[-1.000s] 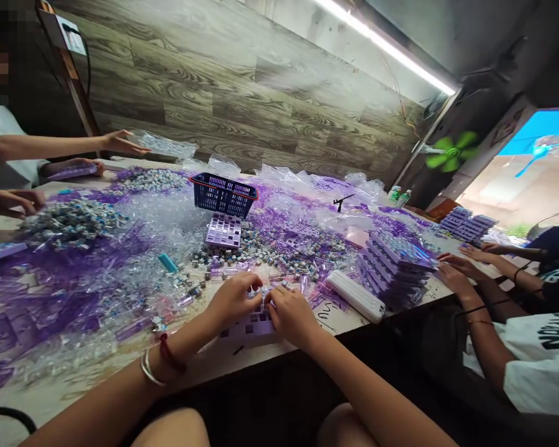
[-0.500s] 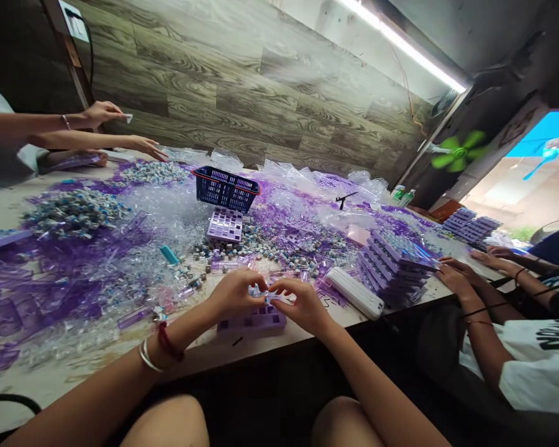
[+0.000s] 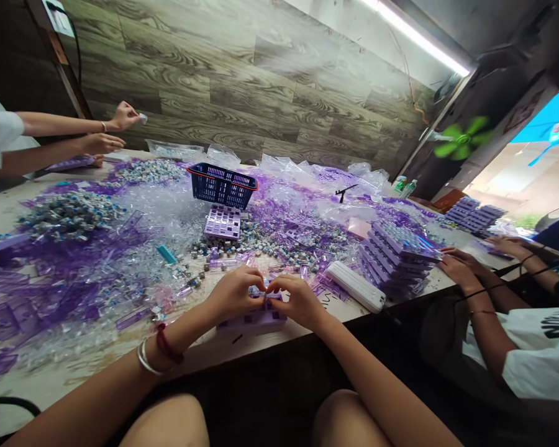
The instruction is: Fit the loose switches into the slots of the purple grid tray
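Note:
My left hand (image 3: pixel 236 292) is closed, thumb and fingers curled round a small clear-and-blue plastic piece (image 3: pixel 255 290). Against it, fingertips nearly touching, my right hand (image 3: pixel 299 302) is closed in a pinch; what sits between its fingertips is too small to make out. Directly below both hands lies a purple plastic tray (image 3: pixel 251 321) with square openings, partly covered by my fingers. Beyond them a second purple tray (image 3: pixel 222 222) rests tilted on a heap of small grey, white and blue parts (image 3: pixel 279 245).
A dark blue basket (image 3: pixel 222 187) stands behind the heap. Purple and clear plastic pieces (image 3: pixel 65 273) cover the left side. To my right are a white oblong case (image 3: pixel 355 287) and stacked purple trays (image 3: pixel 391 261). Co-workers' hands (image 3: pixel 461 270) are at right, others (image 3: pixel 125 117) at far left.
My fingertips have drawn closer together over the tray, and the piece is more hidden. The co-worker's hands at far left have shifted, the lower one drawing back to the left.

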`<state>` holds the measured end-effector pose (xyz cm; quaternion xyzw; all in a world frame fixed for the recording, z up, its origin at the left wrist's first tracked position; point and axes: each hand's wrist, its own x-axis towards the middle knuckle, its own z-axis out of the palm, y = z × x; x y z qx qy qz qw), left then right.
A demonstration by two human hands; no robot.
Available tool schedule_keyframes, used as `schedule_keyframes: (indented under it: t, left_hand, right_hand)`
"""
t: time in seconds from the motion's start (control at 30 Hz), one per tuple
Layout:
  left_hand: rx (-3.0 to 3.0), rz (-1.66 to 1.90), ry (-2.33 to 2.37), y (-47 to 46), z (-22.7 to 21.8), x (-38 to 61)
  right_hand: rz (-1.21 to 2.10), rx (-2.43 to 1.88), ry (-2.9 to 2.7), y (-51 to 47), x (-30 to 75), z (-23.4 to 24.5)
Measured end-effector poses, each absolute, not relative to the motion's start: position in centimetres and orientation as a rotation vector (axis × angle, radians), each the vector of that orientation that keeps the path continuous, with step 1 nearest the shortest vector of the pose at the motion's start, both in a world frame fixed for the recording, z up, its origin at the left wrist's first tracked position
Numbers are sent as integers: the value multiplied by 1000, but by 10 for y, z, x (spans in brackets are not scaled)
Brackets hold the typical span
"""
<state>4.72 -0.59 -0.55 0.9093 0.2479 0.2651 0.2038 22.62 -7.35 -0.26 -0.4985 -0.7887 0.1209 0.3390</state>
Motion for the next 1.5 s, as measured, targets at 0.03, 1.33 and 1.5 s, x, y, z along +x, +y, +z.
schedule_keyframes:
  t: [0.03,1.33,1.5]
  left_hand:
    - [2547,737,694,-7,-5,47]
    - [2395,730,500,11,-25,43]
    - [2408,768,513,8,-24,45]
  right_hand:
    - [311,-1299,-2066,-73,226,-3]
    - [439,-1511,-2219,-69,208,21]
    - [492,-1509,-2092,-71,209,22]
